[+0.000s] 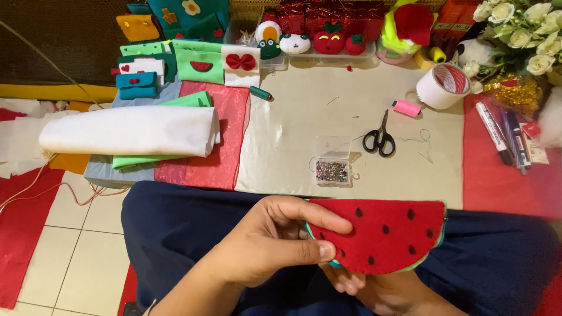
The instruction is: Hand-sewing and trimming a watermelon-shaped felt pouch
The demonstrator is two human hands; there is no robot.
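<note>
A red felt watermelon slice [386, 234] with black seed dots and a green-teal rim is held over my lap. My left hand [269, 240] pinches its left corner between thumb and fingers. My right hand [374, 289] lies under the slice, mostly hidden by it, fingers curled against its lower edge. Dark blue trousers [175, 228] show beneath both hands.
Ahead on the beige cloth [293, 117] lie black scissors [379, 139], a clear box of pins [332, 169], a pink thread spool [406, 107] and a tape roll [442, 86]. Rolled white felt [129, 131] and felt sheets sit left; markers [506, 137] and white flowers [527, 29] right; felt toys at back.
</note>
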